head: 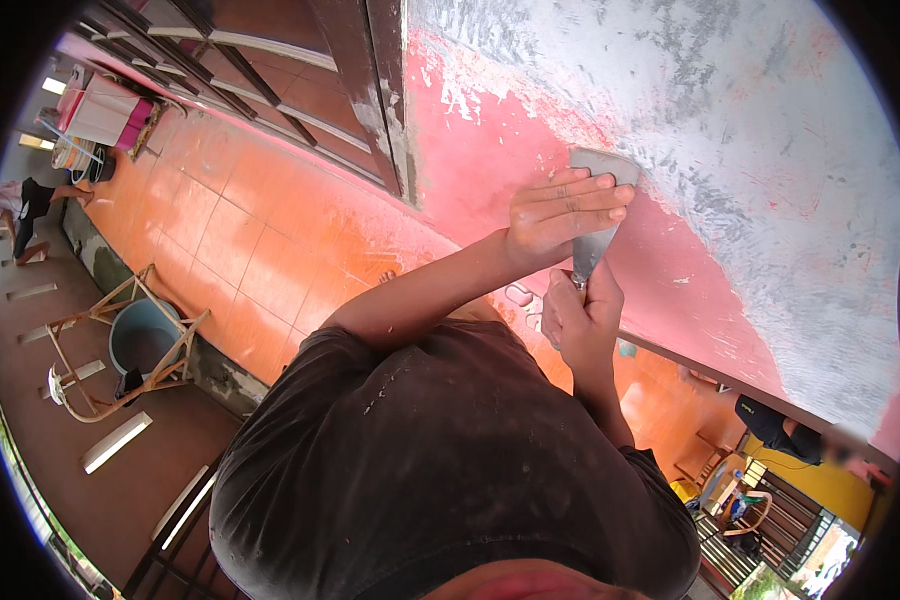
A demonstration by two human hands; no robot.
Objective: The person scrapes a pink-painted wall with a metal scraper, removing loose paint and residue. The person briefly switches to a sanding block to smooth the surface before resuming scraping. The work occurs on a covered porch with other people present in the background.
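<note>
A wide metal scraper, or putty knife (594,246), lies with its blade against a painted wall (487,161), where pink paint meets a whitish-grey patch (735,135). Around its handle, my right hand (586,307) is closed, below the blade. My left hand (566,214) lies across the blade from the left, its fingers extended and pressed flat on the metal; its thumb is hidden. The blade's broad edge shows just above my left fingertips, at the border of the pink and the whitish-grey areas. Most of the handle is covered by my right hand.
A brown-framed window (345,90) adjoins the wall. Orange floor tiles (225,217) run below. Left stand an upturned wooden stool frame (96,307) around a blue-grey tub (144,337) and, farther back, stacked containers (101,112). One person (30,214) is far left, another (776,431) lower right near cluttered furniture.
</note>
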